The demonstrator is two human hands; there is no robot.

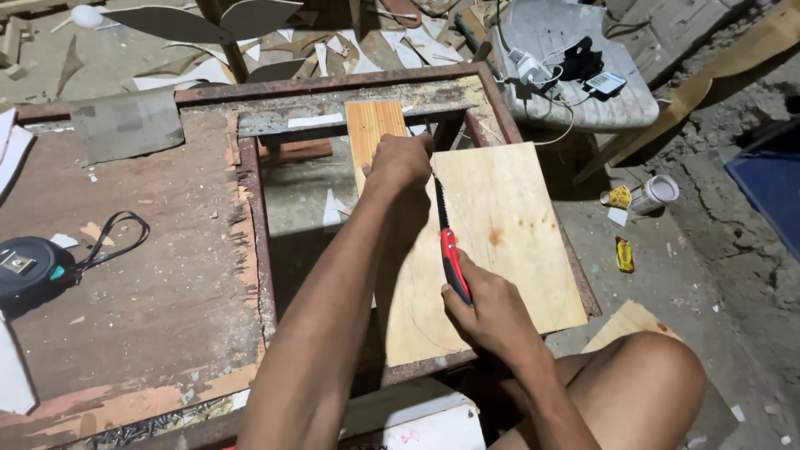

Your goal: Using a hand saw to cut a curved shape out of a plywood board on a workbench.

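Observation:
A pale plywood sheet lies across a rusty metal frame. My left hand presses down on the sheet's far left edge, next to a narrow wooden board. My right hand grips the red handle of a small hand saw. The saw's dark toothed blade runs up along the sheet toward my left hand. A faint curved pencil line shows on the sheet near the saw.
A worn wooden tabletop at left holds a black tape measure with a cord loop. A grey plastic chair with chargers stands at back right. A small tin sits on the dirt floor. My knee is at lower right.

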